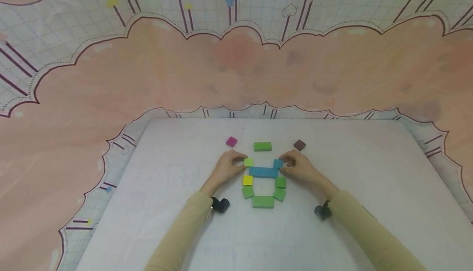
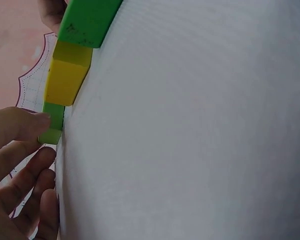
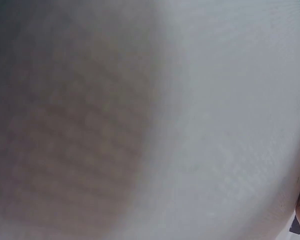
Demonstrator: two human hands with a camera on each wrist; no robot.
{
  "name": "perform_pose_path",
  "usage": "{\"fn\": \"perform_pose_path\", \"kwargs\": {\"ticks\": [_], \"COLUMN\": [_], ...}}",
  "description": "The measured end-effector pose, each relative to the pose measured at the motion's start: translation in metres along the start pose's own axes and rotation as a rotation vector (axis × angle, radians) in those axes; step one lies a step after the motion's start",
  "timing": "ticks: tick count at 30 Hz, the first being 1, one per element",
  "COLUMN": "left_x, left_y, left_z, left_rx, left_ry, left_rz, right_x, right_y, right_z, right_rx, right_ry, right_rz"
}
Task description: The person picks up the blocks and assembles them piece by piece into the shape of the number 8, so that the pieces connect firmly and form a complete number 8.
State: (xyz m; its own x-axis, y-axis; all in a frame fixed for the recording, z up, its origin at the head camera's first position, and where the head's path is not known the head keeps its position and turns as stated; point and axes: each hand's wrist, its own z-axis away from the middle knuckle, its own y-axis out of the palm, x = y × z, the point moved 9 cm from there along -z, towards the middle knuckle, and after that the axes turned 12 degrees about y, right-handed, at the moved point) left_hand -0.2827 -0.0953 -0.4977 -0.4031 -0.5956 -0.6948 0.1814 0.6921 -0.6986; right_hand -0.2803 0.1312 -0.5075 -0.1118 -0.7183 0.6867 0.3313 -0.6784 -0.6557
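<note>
My left hand (image 1: 226, 167) pinches a light green block (image 1: 249, 162) between thumb and fingers at the upper left of a block outline. Opposite it, my right hand (image 1: 302, 168) pinches a small blue block (image 1: 278, 164) at the upper right. A long blue block (image 1: 263, 173) lies crosswise just below both. Under its left end is a yellow block (image 1: 247, 180), under its right end a green block (image 1: 280, 182). In the left wrist view the thumb presses on the light green block (image 2: 52, 122), beside the yellow block (image 2: 67, 80). The right wrist view is mostly blurred.
Two tilted green blocks (image 1: 248, 192) and a wide green block (image 1: 263, 202) form the outline's bottom. Beyond the hands lie a magenta block (image 1: 231, 141), a green block (image 1: 262, 146) and a brown block (image 1: 299, 145) on the white table (image 1: 166, 172). Patterned cloth hangs behind.
</note>
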Motion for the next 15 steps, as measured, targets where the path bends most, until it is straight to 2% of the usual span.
{"fn": "perform_pose_path", "kwargs": {"ticks": [15], "left_x": [0.0006], "left_y": [0.0004], "left_z": [-0.0007], "left_rx": [-0.001], "left_ry": [0.004], "left_rz": [0.001], "right_x": [0.0038], "right_y": [-0.0012], "right_z": [0.0014], "right_rx": [0.005], "right_ry": [-0.028], "right_rz": [0.000]}}
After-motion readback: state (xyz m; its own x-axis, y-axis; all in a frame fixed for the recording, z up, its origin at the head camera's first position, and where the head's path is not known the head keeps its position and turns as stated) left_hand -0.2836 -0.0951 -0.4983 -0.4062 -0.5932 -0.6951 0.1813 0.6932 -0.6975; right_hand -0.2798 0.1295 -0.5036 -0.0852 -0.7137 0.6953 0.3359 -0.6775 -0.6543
